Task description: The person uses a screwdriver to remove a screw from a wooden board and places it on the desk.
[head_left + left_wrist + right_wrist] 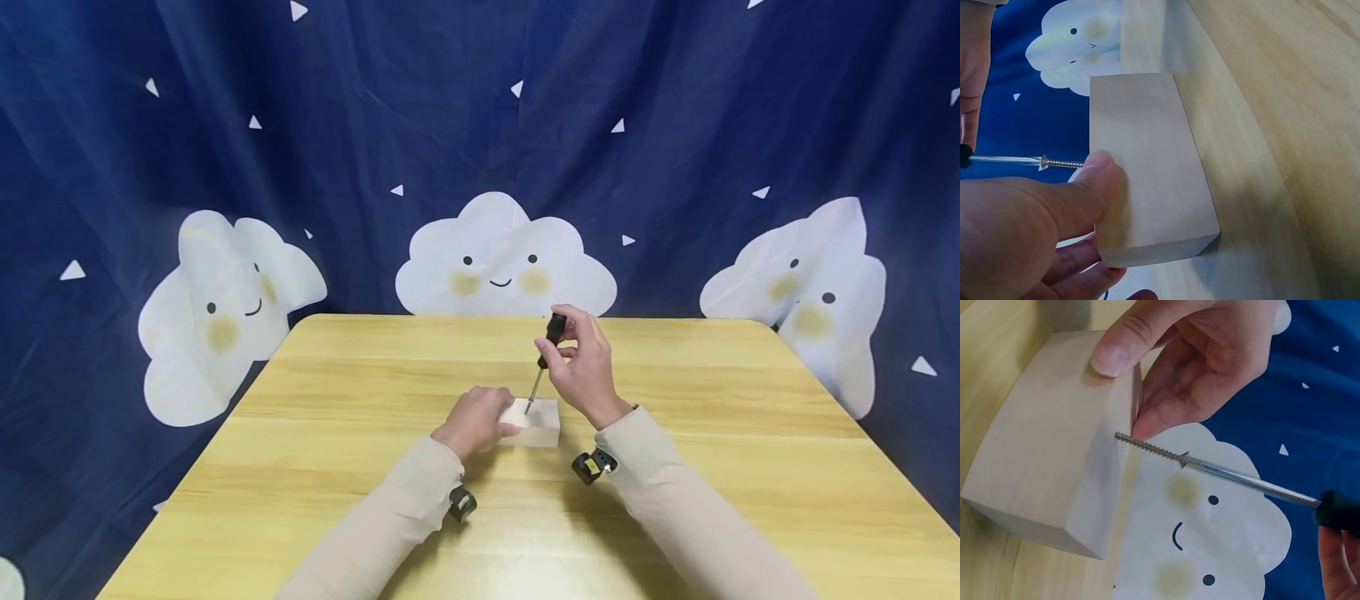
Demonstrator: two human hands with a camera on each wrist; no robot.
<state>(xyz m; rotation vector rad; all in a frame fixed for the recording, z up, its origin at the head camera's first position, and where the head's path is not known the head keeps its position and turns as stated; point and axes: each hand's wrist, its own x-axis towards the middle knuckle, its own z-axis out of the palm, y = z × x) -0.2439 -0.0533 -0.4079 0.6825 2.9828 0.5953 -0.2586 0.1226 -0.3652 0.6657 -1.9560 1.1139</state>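
Note:
A pale wooden block (538,435) lies on the table, its left end gripped by my left hand (477,421). In the left wrist view the thumb presses the near side of the block (1147,162), with fingers at its far side. My right hand (587,367) holds a screwdriver (553,333) by its black handle, slightly tilted with the shaft pointing down. A screw (1150,447) sits at the end of the shaft (1250,481), its threaded tip touching the block's top face. Most of the screw's thread shows outside the wood.
The light wood table (337,375) spreads out around the block. Behind it hangs a dark blue curtain (360,100) with smiling clouds and small white triangles. A black wrist camera (462,503) is strapped on the left wrist, another camera (587,468) on the right.

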